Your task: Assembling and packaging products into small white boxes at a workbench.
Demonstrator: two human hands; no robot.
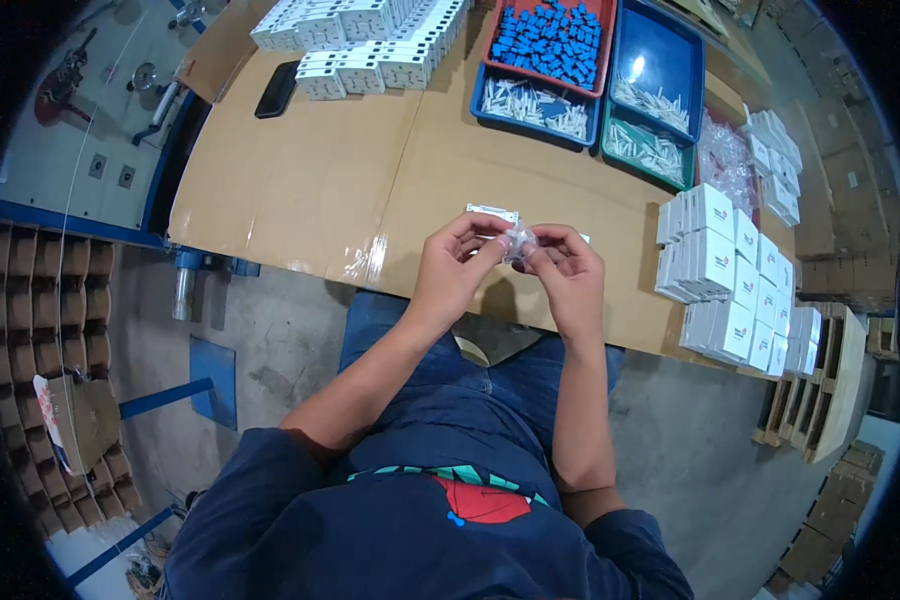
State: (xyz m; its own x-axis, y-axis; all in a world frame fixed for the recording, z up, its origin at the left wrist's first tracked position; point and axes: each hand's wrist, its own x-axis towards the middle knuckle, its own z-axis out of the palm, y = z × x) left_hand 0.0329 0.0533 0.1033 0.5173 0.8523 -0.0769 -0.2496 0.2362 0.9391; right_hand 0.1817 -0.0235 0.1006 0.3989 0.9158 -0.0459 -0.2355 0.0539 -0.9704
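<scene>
Between the fingertips of both hands is a small clear plastic bag (519, 243), crumpled, its contents too small to make out. My left hand (458, 262) pinches its left side, thumb against fingers. From the other side my right hand (568, 272) grips it with thumb and fingers closed. Both hands hover over the near edge of the cardboard-covered table (340, 190). Just beyond the left fingertips lies a white piece (493, 213), partly hidden by the hand. A bit of something white also shows behind the right fingers.
Trays stand at the back: a red tray (610, 30) of blue pieces, a blue tray (478, 105) and a green tray (686, 180) of white pieces. White boxes (715, 240) are stacked at right. White units (370, 70) and a black phone (277, 90) lie far left.
</scene>
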